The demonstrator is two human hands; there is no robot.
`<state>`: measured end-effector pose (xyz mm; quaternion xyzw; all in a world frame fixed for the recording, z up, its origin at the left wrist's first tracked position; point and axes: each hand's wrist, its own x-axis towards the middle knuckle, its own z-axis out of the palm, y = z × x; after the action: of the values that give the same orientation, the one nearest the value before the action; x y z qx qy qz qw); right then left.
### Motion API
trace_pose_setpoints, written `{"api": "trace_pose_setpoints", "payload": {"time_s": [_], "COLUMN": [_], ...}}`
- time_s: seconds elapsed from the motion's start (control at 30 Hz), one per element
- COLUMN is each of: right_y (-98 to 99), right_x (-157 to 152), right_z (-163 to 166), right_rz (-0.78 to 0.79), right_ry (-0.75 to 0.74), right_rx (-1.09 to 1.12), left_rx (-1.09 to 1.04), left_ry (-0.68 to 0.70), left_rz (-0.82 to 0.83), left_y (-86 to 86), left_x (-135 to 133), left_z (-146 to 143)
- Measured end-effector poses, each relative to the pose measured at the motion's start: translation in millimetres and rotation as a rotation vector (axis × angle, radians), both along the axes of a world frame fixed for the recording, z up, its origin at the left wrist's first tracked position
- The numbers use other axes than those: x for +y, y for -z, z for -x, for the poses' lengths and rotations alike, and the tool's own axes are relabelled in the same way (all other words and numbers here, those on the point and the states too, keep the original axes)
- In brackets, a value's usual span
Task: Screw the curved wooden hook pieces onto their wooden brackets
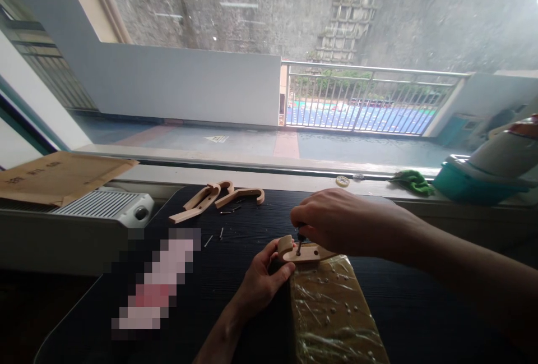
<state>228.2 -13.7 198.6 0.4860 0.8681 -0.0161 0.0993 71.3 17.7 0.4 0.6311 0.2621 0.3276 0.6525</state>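
Note:
A wooden hook [310, 253] with a curled end lies across the far end of a box wrapped in shiny clear film [332, 308]. My left hand [264, 274] is closed round the hook's curled end, with the thumb in front. Above it, my right hand [323, 218] grips a screwdriver [299, 243] whose dark handle is mostly hidden in the fingers. The screwdriver stands almost upright, its tip down at a hole in the hook near the curl. A second hole shows farther right along the wood.
More wooden hooks [202, 201] and several loose screws [221, 233] lie on the black table [235, 240]. A blurred-out item [155, 291] sits at left. Beyond are a radiator [109, 207] bearing a brown envelope [59, 176], a green cloth [414, 182] and a teal basin [471, 184] by the window.

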Motion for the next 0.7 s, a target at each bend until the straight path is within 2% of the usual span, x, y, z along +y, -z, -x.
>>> {"api": "trace_pose_setpoints", "payload": {"time_s": [0.27, 0.57, 0.7], "right_y": [9.1, -1.7, 0.0], "right_x": [3.9, -0.4, 1.9], "right_z": [-9.4, -10.9, -7.1], "right_rz": [-0.011, -0.021, 0.017], "right_ry": [0.024, 0.005, -0.015], "right_rx": [0.037, 0.063, 0.025], "left_rx": [-0.002, -0.015, -0.014], "left_ry": [0.001, 0.004, 0.000], "left_rz": [0.011, 0.002, -0.002], "left_y": [2.4, 4.8, 5.0], "left_x": [0.6, 1.7, 0.9], "left_z": [0.1, -0.4, 0.0]}}
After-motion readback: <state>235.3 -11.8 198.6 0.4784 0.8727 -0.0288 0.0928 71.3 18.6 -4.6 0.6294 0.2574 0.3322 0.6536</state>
